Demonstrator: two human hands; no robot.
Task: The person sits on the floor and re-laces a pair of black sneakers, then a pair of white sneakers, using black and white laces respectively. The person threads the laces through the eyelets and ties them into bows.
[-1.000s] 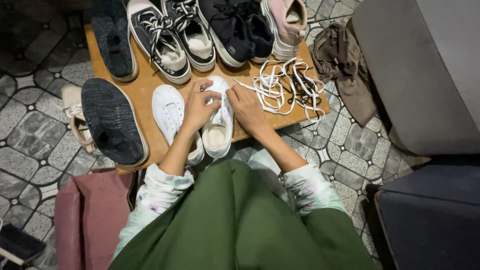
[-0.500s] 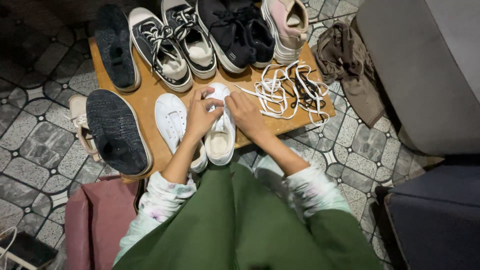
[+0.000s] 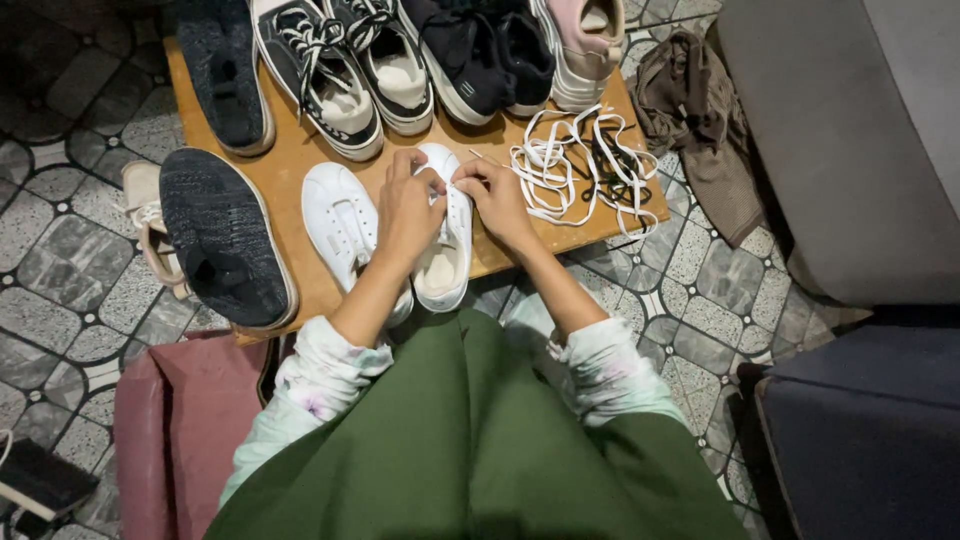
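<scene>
Lying toe-away near the front edge of the wooden table (image 3: 290, 175), the white sneaker (image 3: 445, 245) is plain, low-cut and pale inside, beside its twin (image 3: 340, 220). The left hand (image 3: 408, 212) and right hand (image 3: 497, 198) meet over its top, each grip pinched nearly shut on the white lace (image 3: 440, 196).

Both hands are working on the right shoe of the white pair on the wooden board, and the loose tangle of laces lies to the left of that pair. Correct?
Not quite: the head view shows the loose tangle of white and black laces to the right of the pair. Left hand and right hand do work on the right white low-top shoe on the wooden board.
</scene>
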